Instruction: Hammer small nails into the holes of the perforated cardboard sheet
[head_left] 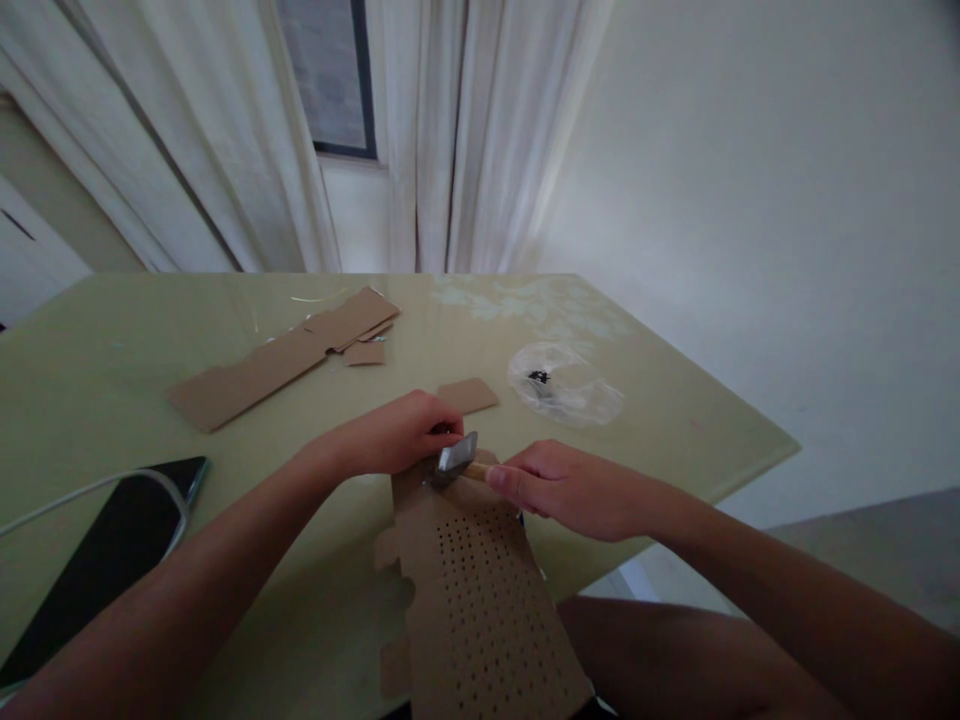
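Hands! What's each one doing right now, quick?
Left hand: curled at the far end of the holed cardboard; can't tell if it's holding anything.
Right hand: closed, holding a metal-headed tool by its wooden handle.

On the table (675, 430) behind the cardboard panel (480, 600), cardboard strips (285, 362) to the left, plastic bag (574, 390) to the right.

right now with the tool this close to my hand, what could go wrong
The metal-headed tool in the right hand is very close to the left hand, so a slip could strike it. The cardboard, perforated over much of its face, might bend or tear under force.
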